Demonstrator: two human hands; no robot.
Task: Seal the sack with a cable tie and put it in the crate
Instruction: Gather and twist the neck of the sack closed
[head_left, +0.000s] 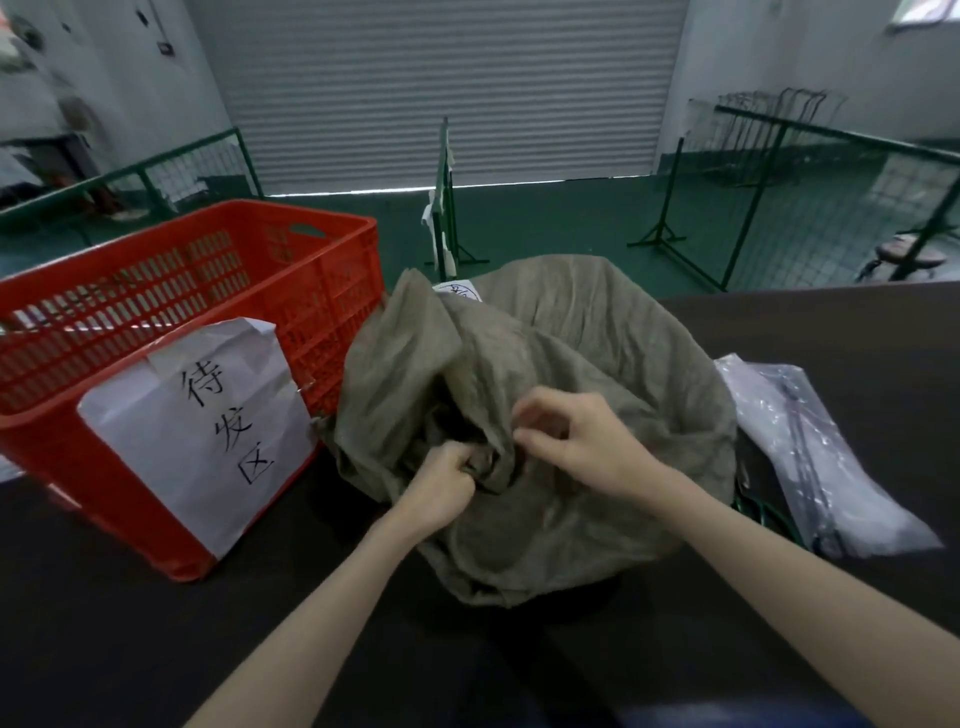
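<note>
A grey-green woven sack (587, 353) lies slumped on the dark table (130, 613), its loose mouth bunched toward me. My left hand (441, 488) is clenched on a gathered fold of the sack's mouth. Just to its right, my right hand (576, 436) pinches the sack fabric with fingers curled. A red plastic crate (171, 291) with slotted walls stands to the left, touching the sack, and a white paper label (202, 436) is taped on its front. No cable tie shows in either hand.
A clear plastic bag (810, 452) holding dark cable ties lies on the table right of the sack, with green ties (763, 514) beside it. Green mesh fence panels (810, 197) and a closed roller shutter (447, 88) stand beyond the table.
</note>
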